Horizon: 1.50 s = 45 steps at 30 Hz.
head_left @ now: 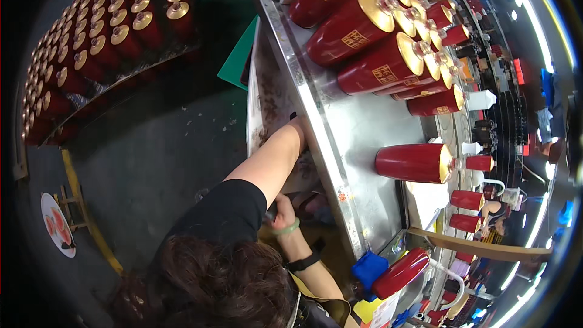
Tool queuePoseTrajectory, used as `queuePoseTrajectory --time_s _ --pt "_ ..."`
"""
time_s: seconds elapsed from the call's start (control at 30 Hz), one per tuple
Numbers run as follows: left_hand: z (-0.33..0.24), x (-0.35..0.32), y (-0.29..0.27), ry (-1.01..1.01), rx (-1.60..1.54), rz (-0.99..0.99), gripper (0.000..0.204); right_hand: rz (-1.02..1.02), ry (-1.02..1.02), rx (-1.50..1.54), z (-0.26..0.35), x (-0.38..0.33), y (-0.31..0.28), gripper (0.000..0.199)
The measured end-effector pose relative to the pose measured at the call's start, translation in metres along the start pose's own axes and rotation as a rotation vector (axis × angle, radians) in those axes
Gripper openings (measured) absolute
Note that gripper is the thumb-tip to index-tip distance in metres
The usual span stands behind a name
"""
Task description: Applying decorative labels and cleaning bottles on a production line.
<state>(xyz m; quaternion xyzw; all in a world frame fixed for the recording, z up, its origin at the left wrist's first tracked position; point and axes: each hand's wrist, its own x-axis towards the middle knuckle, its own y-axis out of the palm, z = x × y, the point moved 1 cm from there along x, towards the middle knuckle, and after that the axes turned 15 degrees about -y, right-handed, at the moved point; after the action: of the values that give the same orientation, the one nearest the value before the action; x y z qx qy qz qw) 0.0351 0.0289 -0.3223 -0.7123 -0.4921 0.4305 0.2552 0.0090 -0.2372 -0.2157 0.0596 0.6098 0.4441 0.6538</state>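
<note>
I am looking down on a co-worker [225, 267] in a black shirt, bent low beside the steel desk [358, 140]; my own hands are outside the picture. One bare forearm [273, 158] of theirs stretches up to the desk's edge, and its hand goes out of sight at that edge, between the desk and a stained white panel [258, 85] standing alongside. I cannot tell whether that hand is spread or closed, or what it touches. The co-worker's other hand [280, 208], with a green bangle [286, 228] and a black watch [303, 261] on the wrist, sits low under the desk's rim with fingers curled in; what it holds is too dark to tell. A red bottle with a gold cap [413, 163] lies on its side on the desk, well apart from both hands. More red bottles [364, 30] lie in rows farther along.
</note>
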Motion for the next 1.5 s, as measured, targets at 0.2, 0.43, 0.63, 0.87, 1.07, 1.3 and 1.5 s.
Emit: queuePoseTrajectory --time_s 0.2,0.43,0.63,0.87,1.07,1.3,1.5 --pt "0.005 -0.004 -0.009 0.044 0.091 0.040 0.072 -0.019 0.039 -0.100 -0.001 -0.051 0.011 0.029" --pt "0.018 -0.024 -0.065 0.176 0.329 0.144 0.073 0.062 0.082 -0.133 -0.004 -0.075 0.011 0.028" --pt "0.033 -0.057 -0.146 0.303 0.552 0.207 0.074 0.106 0.022 -0.207 0.006 -0.098 -0.001 0.038" --pt "0.073 -0.101 -0.210 0.167 0.758 0.232 0.065 0.166 0.081 -0.368 0.008 -0.120 0.011 0.038" --pt "0.142 -0.143 -0.229 -0.047 0.494 0.339 0.062 0.246 0.164 -0.493 0.004 -0.143 0.036 0.038" --pt "0.161 -0.073 -0.193 -0.481 -0.276 -0.123 0.071 0.128 0.023 -0.666 -0.027 -0.123 0.040 0.033" --pt "0.139 -0.011 -0.182 -0.666 -0.732 -0.442 0.071 -0.097 -0.206 -0.550 -0.049 -0.076 0.003 0.019"
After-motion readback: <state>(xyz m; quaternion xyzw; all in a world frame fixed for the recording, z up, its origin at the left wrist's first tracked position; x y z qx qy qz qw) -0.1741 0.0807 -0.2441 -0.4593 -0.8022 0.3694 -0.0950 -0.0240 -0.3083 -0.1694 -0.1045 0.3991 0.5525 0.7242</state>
